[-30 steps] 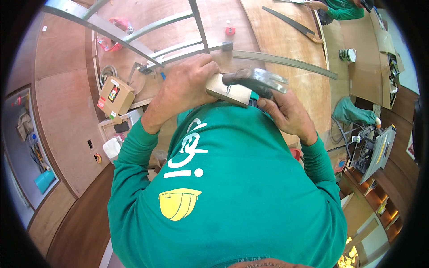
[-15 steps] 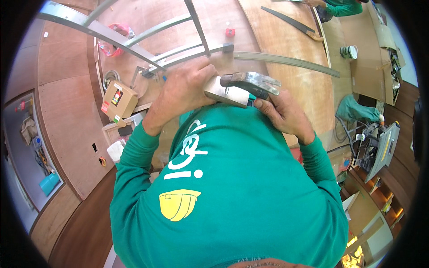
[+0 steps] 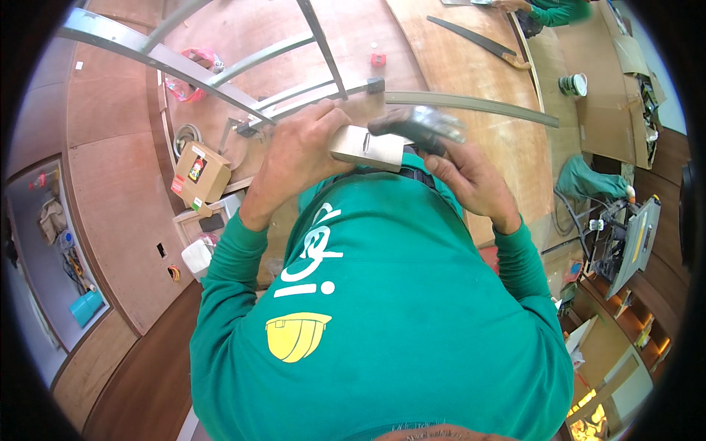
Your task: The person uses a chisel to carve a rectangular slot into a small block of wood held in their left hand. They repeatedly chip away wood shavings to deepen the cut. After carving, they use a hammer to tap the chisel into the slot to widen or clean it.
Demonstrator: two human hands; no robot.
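Nearest the camera is the person's own green shirt (image 3: pixel 382 316), which fills the lower half of the view and hides whatever lies under the chest. Just above it the left hand (image 3: pixel 298 158) is closed around one end of a small pale wooden block (image 3: pixel 365 148), fingers curled over its top and thumb beneath. The right hand (image 3: pixel 471 180) is wrapped tight around the dark grip of a hammer (image 3: pixel 415 126), whose shiny metal head sits blurred right over the block, close enough that contact cannot be judged. The block is held in the air against the person's front, between the two hands, not resting on anything that shows.

No nail or fixing can be made out on the block, so how much of the hammering is done cannot be told. My guess is that the work on it is under way, not finished, since both hands are on it and the hammer is poised at it.

Beyond the hands lies a plywood floor (image 3: pixel 243 44) with a grey metal frame (image 3: pixel 220 88) of angled bars and a long curved strip (image 3: pixel 471 106). A small cardboard box (image 3: pixel 200 173) stands to the left. Farther off are a handsaw (image 3: pixel 478 40), a small tin (image 3: pixel 573 83), and another person's green sleeve (image 3: pixel 551 11) at the top edge.
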